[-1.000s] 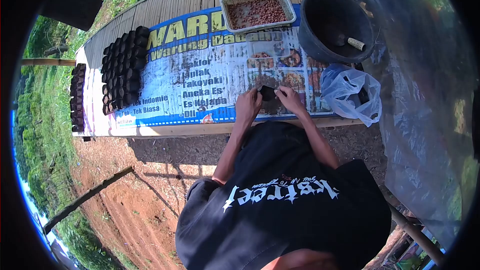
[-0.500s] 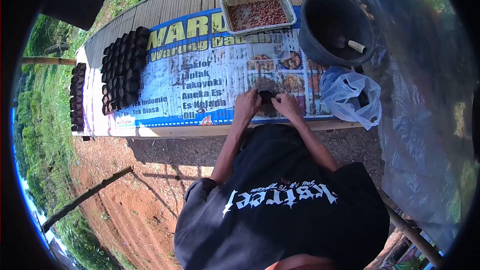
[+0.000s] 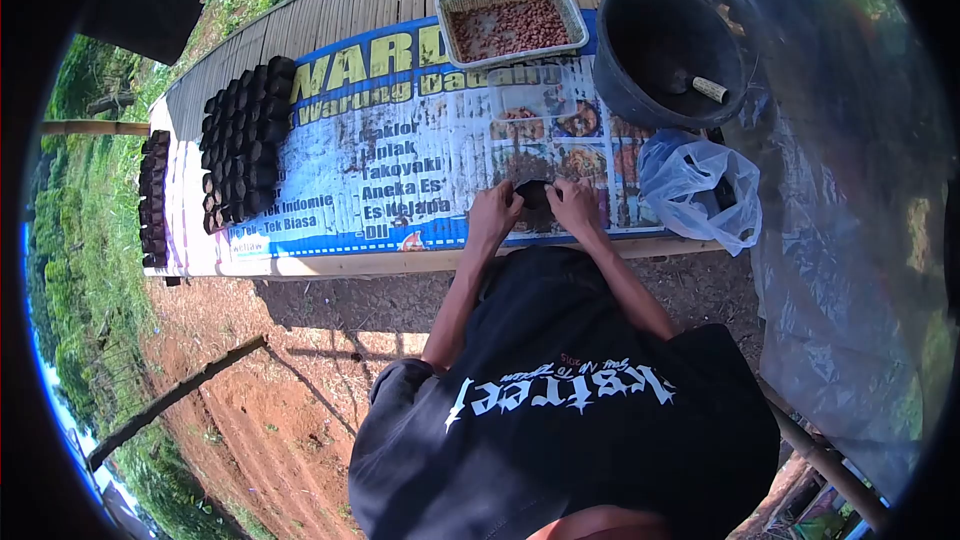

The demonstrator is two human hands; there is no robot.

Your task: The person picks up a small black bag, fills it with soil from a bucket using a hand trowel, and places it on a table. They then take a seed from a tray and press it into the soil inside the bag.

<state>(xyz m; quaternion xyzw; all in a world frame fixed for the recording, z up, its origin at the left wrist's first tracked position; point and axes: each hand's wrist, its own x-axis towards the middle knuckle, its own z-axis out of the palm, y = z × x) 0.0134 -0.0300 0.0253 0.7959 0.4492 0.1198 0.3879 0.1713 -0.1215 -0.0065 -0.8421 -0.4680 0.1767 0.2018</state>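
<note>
A small black plastic seedling bag [image 3: 533, 194] stands at the table's near edge, its dark mouth facing up. My left hand [image 3: 494, 212] pinches its left rim, fingers closed. On the opposite side, my right hand [image 3: 574, 206] grips the rim between thumb and fingers. Dark soil is smeared on the printed banner [image 3: 410, 225] beneath and around the bag. The inside of the bag is too dark to make out.
Rows of filled black seedling bags [image 3: 243, 135] occupy the table's left side, with another row [image 3: 154, 200] at its end. Farther back sits a tray of reddish seeds [image 3: 463, 52]. To the right are a black bucket [image 3: 612, 90] containing a white-handled tool [image 3: 710, 90] and a clear plastic bag [image 3: 690, 180].
The seedling bag's mouth looks slightly wider and rounder between my hands. Both hands keep their hold in nearly the same place, and the whole view has shifted a little.
</note>
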